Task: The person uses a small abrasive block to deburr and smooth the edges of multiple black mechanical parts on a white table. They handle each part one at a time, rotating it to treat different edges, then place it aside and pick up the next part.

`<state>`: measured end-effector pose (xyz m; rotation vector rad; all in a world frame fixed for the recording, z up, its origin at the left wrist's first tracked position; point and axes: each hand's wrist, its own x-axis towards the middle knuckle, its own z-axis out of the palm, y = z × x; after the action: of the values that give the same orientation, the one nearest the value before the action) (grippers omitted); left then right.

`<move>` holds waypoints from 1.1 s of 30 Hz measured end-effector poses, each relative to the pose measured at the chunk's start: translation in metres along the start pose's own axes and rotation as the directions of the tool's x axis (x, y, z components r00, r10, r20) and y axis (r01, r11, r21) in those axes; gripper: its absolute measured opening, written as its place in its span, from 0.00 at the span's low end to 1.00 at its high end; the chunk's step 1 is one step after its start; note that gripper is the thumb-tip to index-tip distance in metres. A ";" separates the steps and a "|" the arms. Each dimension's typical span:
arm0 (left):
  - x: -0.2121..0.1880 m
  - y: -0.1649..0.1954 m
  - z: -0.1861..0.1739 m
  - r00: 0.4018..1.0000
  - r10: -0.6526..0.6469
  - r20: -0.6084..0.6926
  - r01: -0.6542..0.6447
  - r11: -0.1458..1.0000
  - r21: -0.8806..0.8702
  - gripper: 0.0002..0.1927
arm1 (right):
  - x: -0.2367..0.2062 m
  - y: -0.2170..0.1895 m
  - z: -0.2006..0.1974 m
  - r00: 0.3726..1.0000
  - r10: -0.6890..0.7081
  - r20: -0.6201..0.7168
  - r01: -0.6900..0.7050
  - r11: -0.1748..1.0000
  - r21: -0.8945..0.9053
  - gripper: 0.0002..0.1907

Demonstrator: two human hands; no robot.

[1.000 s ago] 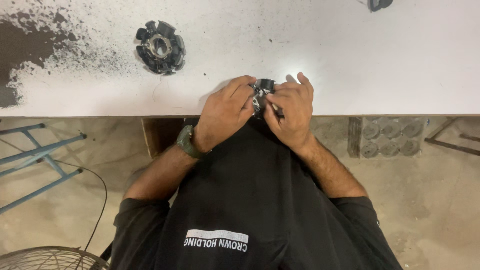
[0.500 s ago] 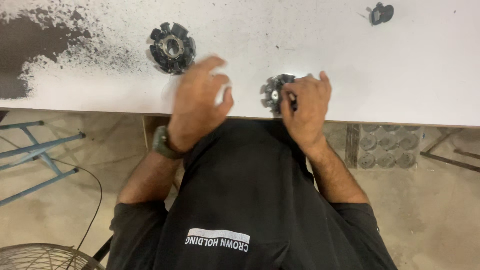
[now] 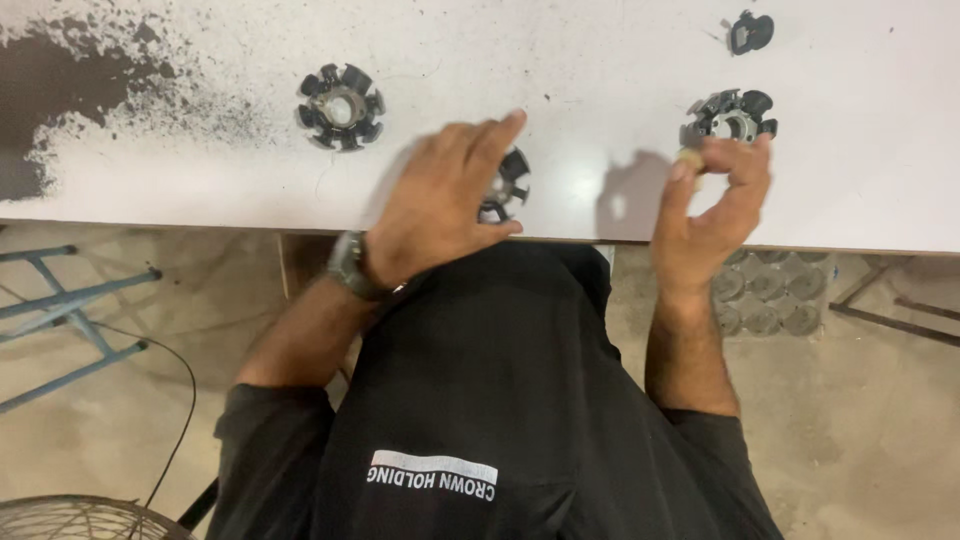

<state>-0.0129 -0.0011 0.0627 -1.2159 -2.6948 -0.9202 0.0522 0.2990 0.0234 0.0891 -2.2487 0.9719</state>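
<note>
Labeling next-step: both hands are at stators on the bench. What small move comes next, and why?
Probably close the left hand on the stator under it: the fingers lie spread over it, not yet gripping. The right hand already pinches a small piece beside another stator.

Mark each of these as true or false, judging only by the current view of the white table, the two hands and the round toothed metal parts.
1. The left hand rests over a toothed part near the table's front edge. True.
2. The right hand lies flat on the table. False: it is raised, fingertips pinched on something small I cannot make out.
3. Another toothed part lies untouched left of the left hand. True.
4. The table's left end is spotless. False: a dark patch with speckles covers it.
5. A wristwatch sits on the right wrist. False: it is on the left wrist.
</note>
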 end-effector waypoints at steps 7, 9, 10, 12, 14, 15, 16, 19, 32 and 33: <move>-0.006 0.015 0.016 0.987 0.004 -0.163 -0.009 0.999 -0.031 0.38 | -0.030 -0.059 0.023 0.970 0.033 0.242 -0.070 0.986 0.149 0.13; -0.008 0.017 0.015 0.991 -0.024 -0.130 0.020 0.999 -0.034 0.22 | -0.027 -0.068 0.032 0.960 0.001 0.281 -0.043 0.989 0.145 0.14; -0.008 0.018 0.017 0.987 -0.070 -0.144 0.063 0.996 -0.057 0.19 | -0.025 -0.071 0.037 0.953 -0.014 0.302 -0.027 0.991 0.130 0.14; -0.006 0.017 0.024 0.972 -0.156 -0.173 0.138 0.984 -0.108 0.14 | -0.021 -0.076 0.046 0.944 -0.044 0.327 0.019 0.997 0.079 0.14; -0.006 0.015 0.030 0.961 -0.183 -0.206 0.164 0.981 -0.104 0.11 | -0.019 -0.079 0.052 0.937 -0.071 0.343 0.071 0.997 0.013 0.14; -0.008 0.015 0.033 0.954 -0.203 -0.219 0.184 0.977 -0.104 0.10 | -0.018 -0.080 0.052 0.935 -0.078 0.345 0.084 0.996 -0.004 0.15; -0.010 0.014 0.035 0.951 -0.216 -0.219 0.189 0.972 -0.140 0.09 | -0.017 -0.081 0.052 0.933 -0.091 0.349 0.103 0.995 -0.016 0.15; -0.013 0.009 0.037 0.941 -0.235 -0.242 0.187 0.961 -0.206 0.09 | -0.014 -0.083 0.055 0.931 -0.096 0.353 0.111 0.994 -0.023 0.14; -0.008 0.013 0.047 0.928 -0.236 -0.287 0.178 0.960 -0.215 0.08 | -0.005 -0.079 0.053 0.911 -0.052 0.408 0.042 0.999 0.033 0.11; -0.008 0.012 0.048 0.929 -0.238 -0.285 0.182 0.961 -0.210 0.08 | -0.006 -0.079 0.053 0.912 -0.049 0.408 0.037 0.999 0.037 0.11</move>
<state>0.0107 0.0256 0.0269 -0.7329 -2.5649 -1.2855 0.0516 0.2055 0.0431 0.3862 -2.5984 1.0371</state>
